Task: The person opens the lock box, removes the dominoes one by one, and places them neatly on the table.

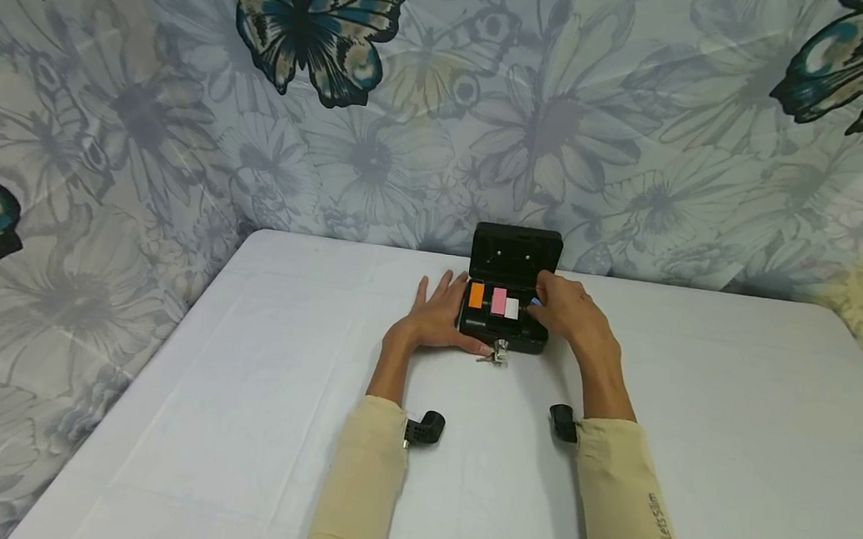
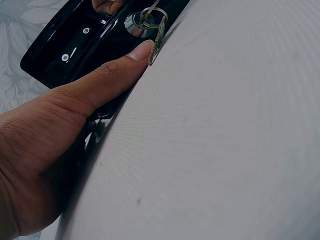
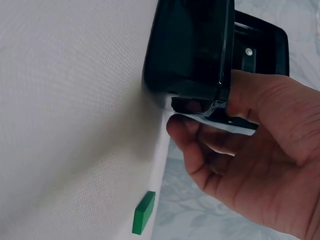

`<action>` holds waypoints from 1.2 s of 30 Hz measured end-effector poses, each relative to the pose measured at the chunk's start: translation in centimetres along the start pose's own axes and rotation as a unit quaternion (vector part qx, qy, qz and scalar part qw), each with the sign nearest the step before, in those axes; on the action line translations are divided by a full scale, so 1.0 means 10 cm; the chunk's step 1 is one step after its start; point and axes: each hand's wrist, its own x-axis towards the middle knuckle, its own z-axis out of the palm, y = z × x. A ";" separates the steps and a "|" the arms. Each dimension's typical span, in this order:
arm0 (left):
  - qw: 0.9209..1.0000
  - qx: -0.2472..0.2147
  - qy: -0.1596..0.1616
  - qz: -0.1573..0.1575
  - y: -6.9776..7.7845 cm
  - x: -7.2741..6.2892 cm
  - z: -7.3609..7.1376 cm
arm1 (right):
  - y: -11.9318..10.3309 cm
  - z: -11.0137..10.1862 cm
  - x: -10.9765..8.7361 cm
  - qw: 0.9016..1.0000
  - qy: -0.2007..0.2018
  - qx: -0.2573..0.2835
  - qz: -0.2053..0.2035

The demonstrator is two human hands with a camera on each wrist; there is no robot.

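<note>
Barely visible: blue piece (image 1: pixel 536 301) (behind fingers (image 1: pixel 545 287))

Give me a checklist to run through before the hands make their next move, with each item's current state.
1. Lid up: ok, it stands open at the back.
2. Box steadied: ok, the left hand rests against its left side.
3. Orange, pink and white blocks inside: ok, all three show in the box.
4. Green block inside: not ok, it lies outside on the table.
5. Right hand's hold on the blue piece: cannot tell, the fingers hide most of it.
6. Keys at the lock: ok, at the box's front.
</note>
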 end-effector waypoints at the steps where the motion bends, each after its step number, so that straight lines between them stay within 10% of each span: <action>1: 1.000 0.001 -0.003 -0.002 0.00 0.00 -0.01 | 0.00 0.00 0.01 1.000 -0.004 -0.003 -0.003; 17: 1.000 0.003 -0.010 -0.007 0.05 -0.03 -0.03 | 0.04 -0.04 0.04 0.998 -0.013 -0.026 -0.055; 36: 1.000 0.002 -0.005 -0.004 0.05 -0.06 -0.03 | 0.14 -0.27 -0.13 0.985 0.051 0.136 -0.090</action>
